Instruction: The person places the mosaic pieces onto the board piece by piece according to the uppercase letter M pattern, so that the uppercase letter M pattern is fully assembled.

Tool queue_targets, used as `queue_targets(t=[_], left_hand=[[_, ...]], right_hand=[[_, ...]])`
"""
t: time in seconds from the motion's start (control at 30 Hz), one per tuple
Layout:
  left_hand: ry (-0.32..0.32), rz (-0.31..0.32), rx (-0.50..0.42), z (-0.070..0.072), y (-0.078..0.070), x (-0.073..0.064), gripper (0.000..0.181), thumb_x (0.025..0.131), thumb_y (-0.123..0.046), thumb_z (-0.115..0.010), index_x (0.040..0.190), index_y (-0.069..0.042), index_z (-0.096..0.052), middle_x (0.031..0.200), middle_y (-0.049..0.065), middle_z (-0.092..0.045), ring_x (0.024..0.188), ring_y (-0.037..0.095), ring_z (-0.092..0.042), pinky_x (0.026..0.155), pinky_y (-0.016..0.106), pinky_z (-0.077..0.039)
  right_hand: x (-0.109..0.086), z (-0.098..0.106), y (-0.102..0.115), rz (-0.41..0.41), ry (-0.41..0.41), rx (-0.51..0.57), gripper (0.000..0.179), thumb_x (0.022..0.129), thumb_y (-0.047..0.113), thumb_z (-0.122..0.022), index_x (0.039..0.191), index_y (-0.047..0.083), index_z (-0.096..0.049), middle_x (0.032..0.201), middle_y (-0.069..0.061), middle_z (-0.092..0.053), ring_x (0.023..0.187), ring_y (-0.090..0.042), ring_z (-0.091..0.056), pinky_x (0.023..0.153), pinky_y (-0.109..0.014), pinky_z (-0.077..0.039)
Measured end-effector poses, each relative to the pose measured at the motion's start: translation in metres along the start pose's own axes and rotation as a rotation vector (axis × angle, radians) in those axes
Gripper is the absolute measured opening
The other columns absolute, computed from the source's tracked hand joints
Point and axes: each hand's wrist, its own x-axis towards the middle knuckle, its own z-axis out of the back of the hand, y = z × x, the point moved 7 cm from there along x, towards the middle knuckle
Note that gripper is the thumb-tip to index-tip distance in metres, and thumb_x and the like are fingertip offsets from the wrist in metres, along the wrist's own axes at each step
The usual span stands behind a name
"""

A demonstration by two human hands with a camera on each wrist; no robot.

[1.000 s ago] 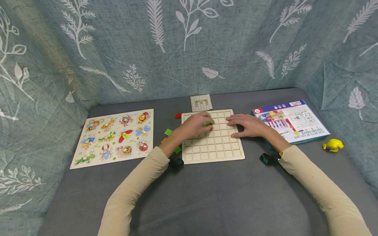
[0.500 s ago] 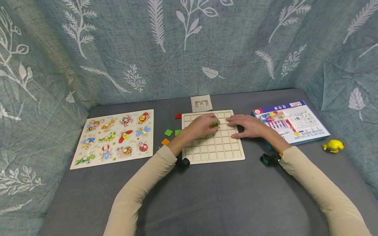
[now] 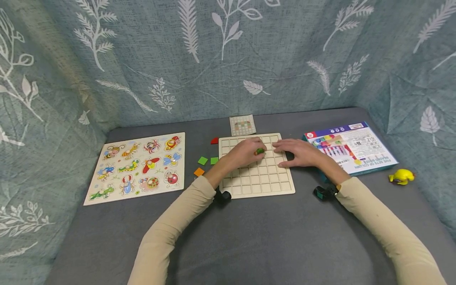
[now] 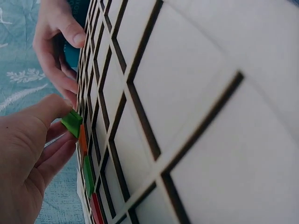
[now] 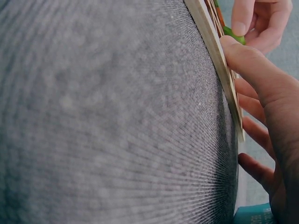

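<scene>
A wooden grid board (image 3: 257, 189) lies at the middle of the table. Over its upper half my left hand (image 3: 243, 153) pinches a green square tile (image 4: 71, 123) between thumb and fingers, tilted and close above the cells. Beside that tile, in the left wrist view, an orange tile (image 4: 83, 140), a green tile (image 4: 88, 176) and a red tile (image 4: 96, 208) sit in a row in the board; the left hand hides them in the head view. My right hand (image 3: 298, 152) rests with spread, relaxed fingers on the board's right edge.
Left of the board lie a red piece (image 3: 214, 140), green tiles (image 3: 202, 160) and an orange tile (image 3: 199, 171). A pattern card (image 3: 243, 125) lies behind the board. An insect puzzle (image 3: 140, 164) is at left; a box (image 3: 350, 148) and yellow toy (image 3: 402, 176) are at right.
My left hand has moved a little to the right over the board with the green tile, uncovering loose tiles at the left. My right hand has stayed at the board's edge.
</scene>
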Motion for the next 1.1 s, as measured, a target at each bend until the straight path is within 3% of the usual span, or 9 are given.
queue_targets(t=[0.67,0.8,0.97,1.1], left_hand=[[0.021,0.0,0.039,-0.004,0.002,-0.002,0.022,0.096,-0.02,-0.061,0.114,-0.011,-0.07,0.113,0.004,-0.065,0.088,0.014,-0.063,0.076,0.027,-0.052],[0.035,-0.007,0.083,-0.004,0.002,-0.002,0.022,0.096,-0.022,-0.061,0.114,-0.014,-0.07,0.115,0.002,-0.066,0.092,0.014,-0.063,0.075,0.028,-0.053],[0.099,-0.064,0.22,-0.003,-0.002,-0.01,0.029,0.097,-0.028,-0.059,0.121,-0.015,-0.069,0.133,0.006,-0.06,0.12,0.021,-0.057,0.096,0.034,-0.05],[0.105,-0.085,0.24,0.004,-0.003,-0.026,0.037,0.098,-0.032,-0.057,0.129,-0.013,-0.062,0.144,0.011,-0.05,0.133,0.026,-0.048,0.108,0.039,-0.043]], right_hand=[[0.001,0.0,-0.002,-0.008,0.015,0.0,0.054,0.086,0.041,-0.07,0.131,0.013,-0.061,0.148,-0.011,-0.048,0.139,-0.033,-0.041,0.109,-0.061,-0.033],[0.0,0.001,-0.002,-0.016,0.019,0.004,0.054,0.085,0.041,-0.071,0.131,0.013,-0.061,0.148,-0.01,-0.048,0.139,-0.032,-0.04,0.11,-0.061,-0.032],[0.002,0.0,0.0,-0.007,0.02,0.008,0.055,0.085,0.042,-0.071,0.131,0.013,-0.061,0.147,-0.01,-0.049,0.139,-0.032,-0.041,0.11,-0.06,-0.033],[0.002,0.001,0.0,-0.012,0.023,0.015,0.056,0.085,0.042,-0.071,0.132,0.014,-0.061,0.147,-0.01,-0.049,0.139,-0.032,-0.041,0.11,-0.06,-0.033]])
